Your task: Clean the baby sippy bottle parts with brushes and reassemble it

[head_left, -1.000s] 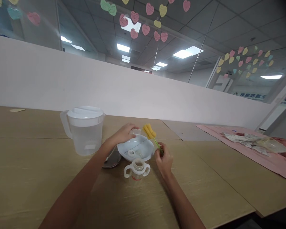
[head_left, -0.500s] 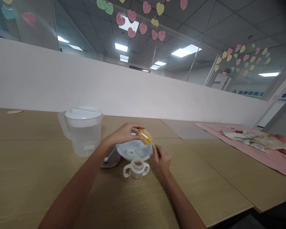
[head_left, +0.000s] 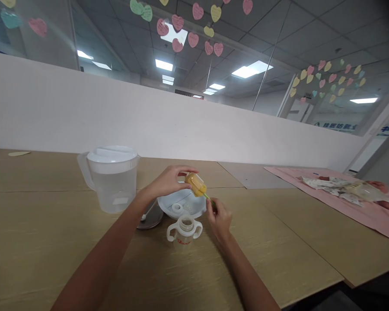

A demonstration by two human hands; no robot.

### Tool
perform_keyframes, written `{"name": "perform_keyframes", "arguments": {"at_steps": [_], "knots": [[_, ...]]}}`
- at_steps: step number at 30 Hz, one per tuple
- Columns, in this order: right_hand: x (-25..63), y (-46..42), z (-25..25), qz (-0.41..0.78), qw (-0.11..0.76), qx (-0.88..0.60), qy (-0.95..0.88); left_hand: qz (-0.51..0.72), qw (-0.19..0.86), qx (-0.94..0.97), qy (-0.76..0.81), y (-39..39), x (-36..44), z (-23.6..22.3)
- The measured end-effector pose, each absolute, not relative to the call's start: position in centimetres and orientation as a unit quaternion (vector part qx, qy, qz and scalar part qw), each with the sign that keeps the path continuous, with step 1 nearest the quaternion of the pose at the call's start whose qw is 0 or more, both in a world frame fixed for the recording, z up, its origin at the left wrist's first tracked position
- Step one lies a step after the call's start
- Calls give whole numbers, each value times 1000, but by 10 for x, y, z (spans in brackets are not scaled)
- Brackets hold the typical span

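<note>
My left hand [head_left: 171, 181] pinches a small see-through bottle cover [head_left: 195, 182], tilted over the basin, with yellow inside it. My right hand [head_left: 219, 218] is closed round a thin green-handled sponge brush [head_left: 206, 196]. The brush's yellow head appears to be inside the cover's opening. Below them, a white basin [head_left: 164, 206] holds a white ring [head_left: 176, 208] and a clear piece that I cannot make out well. In front of the basin, an uncapped baby bottle [head_left: 184, 235] with two white handles stands upright on the table.
A lidded clear pitcher [head_left: 115, 183] stands to the left of the basin. Beside the basin lies a round grey tray [head_left: 152, 219] with a white-tipped stick on it. A pink cloth [head_left: 350, 211] with crumpled items covers the table's right side. A white wall [head_left: 175, 125] rises behind.
The view has shifted very slightly. Both hands keep their grips, and the cover and brush have barely moved.
</note>
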State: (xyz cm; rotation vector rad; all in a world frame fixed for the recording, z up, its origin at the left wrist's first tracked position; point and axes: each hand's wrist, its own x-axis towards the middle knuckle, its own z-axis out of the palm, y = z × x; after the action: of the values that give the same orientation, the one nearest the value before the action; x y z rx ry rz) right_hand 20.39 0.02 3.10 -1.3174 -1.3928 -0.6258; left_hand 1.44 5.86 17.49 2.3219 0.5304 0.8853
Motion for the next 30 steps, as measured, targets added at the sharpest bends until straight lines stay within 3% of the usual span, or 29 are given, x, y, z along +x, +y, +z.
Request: {"name": "perform_keyframes", "arguments": {"at_steps": [7, 19, 30], "knots": [[203, 0, 31, -279, 528, -557, -577, 320, 261, 879, 236, 57, 14, 176], [203, 0, 28, -255, 533, -559, -582, 298, 298, 882, 212, 61, 8, 176], [207, -5, 28, -345, 502, -480, -631, 324, 293, 884, 164, 46, 11, 181]]}}
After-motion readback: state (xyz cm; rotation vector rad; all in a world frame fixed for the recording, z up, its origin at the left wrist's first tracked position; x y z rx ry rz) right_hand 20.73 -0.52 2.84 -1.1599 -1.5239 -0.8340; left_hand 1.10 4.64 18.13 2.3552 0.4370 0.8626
